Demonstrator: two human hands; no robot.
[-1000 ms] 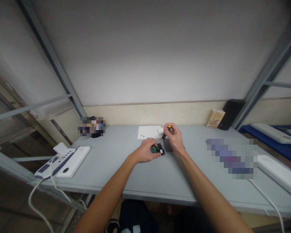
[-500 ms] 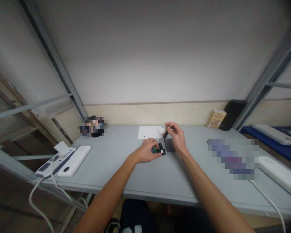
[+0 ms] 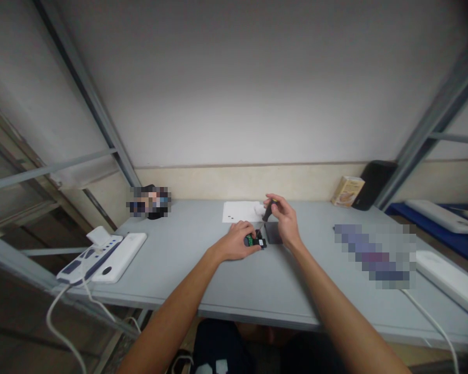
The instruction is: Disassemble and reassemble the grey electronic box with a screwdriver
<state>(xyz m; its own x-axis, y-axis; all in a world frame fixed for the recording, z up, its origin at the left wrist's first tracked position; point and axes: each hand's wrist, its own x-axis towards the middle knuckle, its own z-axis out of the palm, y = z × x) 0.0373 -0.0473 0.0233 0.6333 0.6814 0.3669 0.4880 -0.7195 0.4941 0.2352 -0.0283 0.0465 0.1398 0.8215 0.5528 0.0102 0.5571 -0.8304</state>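
Clamped in the left hand (image 3: 239, 240): a small device (image 3: 262, 244), resting on the desk (image 3: 171, 270) near its middle, with thumb along the near side and fingers over the far side. Shows a green board (image 3: 250, 241) next to black casing and a white label, all partly covered by the hand. Wrapped in the fingers of the right hand (image 3: 286, 218): a screwdriver (image 3: 269, 211), dark-handled with a touch of yellow at the top, slanted with shaft down to the device; cannot tell whether tip against it or just above. Likely light enough to skid or twist under a sideways push, so best pinned to the desk. Probably stiff and a little slippery at the casing, fragile at the exposed board; take hold by the black outer edges and stay off the green face. As for the screwdriver, presumably rigid and light: hold by the thick handle, not the thin shaft. Just right of the device, partly hidden by the right hand, a grey plate (image 3: 273, 234), likely thin and hard, best lifted by an edge. Beyond, on white paper (image 3: 239, 209), tiny dark bits (image 3: 232, 217), too small to identify; apt to scatter, so fingertips only.
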